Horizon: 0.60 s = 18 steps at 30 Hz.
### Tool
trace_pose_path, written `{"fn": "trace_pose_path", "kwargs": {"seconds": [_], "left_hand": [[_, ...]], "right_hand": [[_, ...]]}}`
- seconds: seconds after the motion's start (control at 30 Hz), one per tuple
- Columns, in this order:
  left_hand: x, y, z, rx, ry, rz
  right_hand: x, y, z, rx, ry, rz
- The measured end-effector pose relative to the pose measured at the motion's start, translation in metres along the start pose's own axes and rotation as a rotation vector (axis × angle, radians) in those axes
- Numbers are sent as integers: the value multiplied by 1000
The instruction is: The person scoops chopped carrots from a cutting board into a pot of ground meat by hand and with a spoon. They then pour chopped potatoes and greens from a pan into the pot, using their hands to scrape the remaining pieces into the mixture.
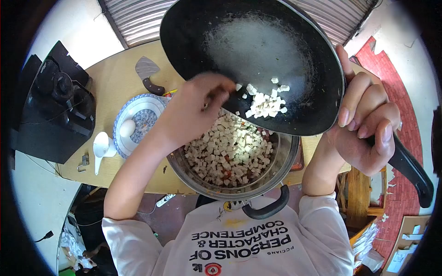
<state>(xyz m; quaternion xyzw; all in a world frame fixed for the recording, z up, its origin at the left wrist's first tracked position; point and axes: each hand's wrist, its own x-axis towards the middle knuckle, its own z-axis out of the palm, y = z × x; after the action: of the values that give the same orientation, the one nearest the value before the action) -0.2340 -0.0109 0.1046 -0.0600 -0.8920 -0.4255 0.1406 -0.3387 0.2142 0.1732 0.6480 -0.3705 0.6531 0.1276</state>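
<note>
My right hand is wrapped round a black frying pan near the base of its handle. The pan tilts over a steel pot, its near rim overlapping the pot's mouth. Small white cubes, like diced tofu, gather at the pan's lower edge, with a few scattered above. My left hand reaches over the pan's left rim beside these cubes, fingers bent and blurred by motion. More white diced cubes fill much of the pot, with reddish bits showing among them. A black pot handle faces my body.
Left of the pot, a blue-and-white plate bears a white egg. Beyond it lies a broad-bladed turner with a dark handle. A white scoop rests near black speakers on the wooden table.
</note>
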Motion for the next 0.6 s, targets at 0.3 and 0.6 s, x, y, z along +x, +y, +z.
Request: {"fn": "trace_pose_path", "kwargs": {"seconds": [0.3, 0.6], "left_hand": [[-1, -1, 15, -4, 13, 62], [-2, 9, 0, 41, 33, 55]], "right_hand": [[-5, 10, -1, 56, 67, -11], [-8, 14, 5, 98, 152, -9]]}}
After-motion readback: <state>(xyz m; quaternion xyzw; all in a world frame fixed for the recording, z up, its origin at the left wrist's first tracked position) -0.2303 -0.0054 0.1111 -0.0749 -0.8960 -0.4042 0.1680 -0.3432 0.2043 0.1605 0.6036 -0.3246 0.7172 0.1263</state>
